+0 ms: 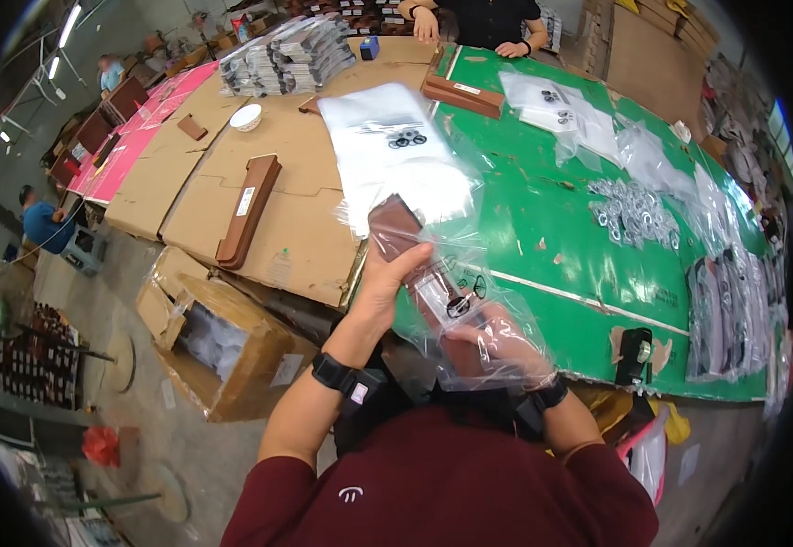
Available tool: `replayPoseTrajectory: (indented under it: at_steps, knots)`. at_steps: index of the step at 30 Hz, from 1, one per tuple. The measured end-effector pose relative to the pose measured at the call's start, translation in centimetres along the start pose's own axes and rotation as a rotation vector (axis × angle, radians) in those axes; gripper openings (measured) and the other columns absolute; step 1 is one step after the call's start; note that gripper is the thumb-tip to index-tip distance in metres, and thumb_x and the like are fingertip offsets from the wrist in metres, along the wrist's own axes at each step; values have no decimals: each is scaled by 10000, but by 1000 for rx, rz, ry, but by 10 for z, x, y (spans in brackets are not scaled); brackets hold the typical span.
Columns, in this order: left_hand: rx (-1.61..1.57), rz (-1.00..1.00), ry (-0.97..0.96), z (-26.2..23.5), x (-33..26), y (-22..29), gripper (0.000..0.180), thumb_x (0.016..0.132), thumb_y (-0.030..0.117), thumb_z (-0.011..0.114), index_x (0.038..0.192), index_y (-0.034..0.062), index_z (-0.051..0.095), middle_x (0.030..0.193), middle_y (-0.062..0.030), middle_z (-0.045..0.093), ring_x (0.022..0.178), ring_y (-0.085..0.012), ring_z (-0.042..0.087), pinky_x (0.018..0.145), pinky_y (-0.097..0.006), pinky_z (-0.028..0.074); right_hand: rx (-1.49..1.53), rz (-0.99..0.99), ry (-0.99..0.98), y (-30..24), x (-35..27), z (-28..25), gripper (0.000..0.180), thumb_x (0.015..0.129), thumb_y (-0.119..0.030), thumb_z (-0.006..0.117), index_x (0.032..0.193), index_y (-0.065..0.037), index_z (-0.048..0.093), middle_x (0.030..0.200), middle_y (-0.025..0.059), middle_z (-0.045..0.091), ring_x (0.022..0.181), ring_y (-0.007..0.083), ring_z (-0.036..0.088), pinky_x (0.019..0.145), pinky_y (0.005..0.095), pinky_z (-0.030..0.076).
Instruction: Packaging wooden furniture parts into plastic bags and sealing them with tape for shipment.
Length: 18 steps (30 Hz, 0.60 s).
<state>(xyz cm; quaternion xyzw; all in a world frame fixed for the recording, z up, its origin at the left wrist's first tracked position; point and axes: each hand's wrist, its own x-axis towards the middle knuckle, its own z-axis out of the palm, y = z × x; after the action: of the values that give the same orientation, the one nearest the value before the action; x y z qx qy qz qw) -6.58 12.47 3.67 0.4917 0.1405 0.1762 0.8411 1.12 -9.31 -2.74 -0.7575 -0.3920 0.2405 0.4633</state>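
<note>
Just in front of my body I hold a long brown wood-look piece (398, 224) with a pale label on it. A clear printed plastic bag (517, 319) lies around much of it. My left hand (383, 281) is closed on the piece's left side, its thumb across the top. My right hand (503, 345) grips the lower part, its fingers seen through the plastic. A small black ring-shaped thing (463, 301) shows at the bag; whether it is loose or printed I cannot tell. Beyond lies a stack of clear bags (369, 128) with black rings on top.
Brown pieces (248, 211) lie on the cardboard-covered table (186, 196) at left. On the green table (542, 228) are loose clear rings (633, 214), a black tape dispenser (633, 354) and bagged pieces (729, 314). An open carton (232, 351) stands below. Across stands another person (492, 23).
</note>
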Motion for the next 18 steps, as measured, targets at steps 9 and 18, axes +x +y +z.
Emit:
replayPoseTrajectory:
  at_steps: [9,18]
  knots:
    - [-52,5,-19,20,-6,-11,529,824,144,800,1282,25,564,1154,-77,676,1029,-195,660,951,-355,509,226,138,-79,-14,10,-20,667,851,-310,788,1380,8,536,1227,117,636,1097,189,590,975,333,457]
    - [-172,126,126,-27,21,14,577,846,63,767,1363,19,513,1209,-90,639,1164,-211,589,1016,-357,480,-177,-123,-161,-21,-70,-66,635,1012,-381,553,1540,-83,366,1577,145,387,1453,306,375,1190,433,301]
